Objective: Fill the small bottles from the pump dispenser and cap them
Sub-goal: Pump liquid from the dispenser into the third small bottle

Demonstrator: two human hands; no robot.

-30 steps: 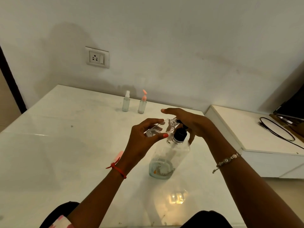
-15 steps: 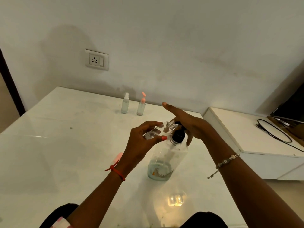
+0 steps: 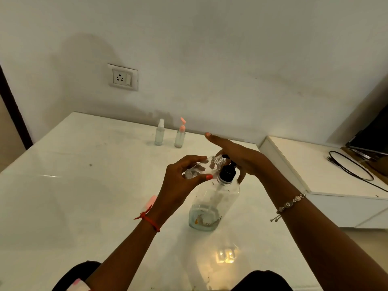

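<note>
A large clear pump dispenser [image 3: 212, 204] with a black pump head [image 3: 227, 172] stands mid-table, a little liquid at its bottom. My left hand [image 3: 180, 181] grips a small uncapped clear bottle [image 3: 202, 168], tilted with its threaded neck at the pump spout. Over the pump head lies my right hand [image 3: 237, 158], fingers straight and palm pressing on it. Two small capped bottles stand at the table's back: one with a white spray cap [image 3: 159, 133], one with a pink pump cap [image 3: 180, 134]. A pink cap [image 3: 151, 201] lies on the table behind my left wrist, partly hidden.
The white glossy table [image 3: 73, 196] meets the wall, which carries a power socket [image 3: 122, 77]. To the right stands a lower white cabinet [image 3: 340, 185] with a black cable [image 3: 350, 166] and a dark device at the frame edge.
The view has shifted slightly. My right index finger has lifted and stretched out further over the pump. The small bottle stays at the spout in my left hand.
</note>
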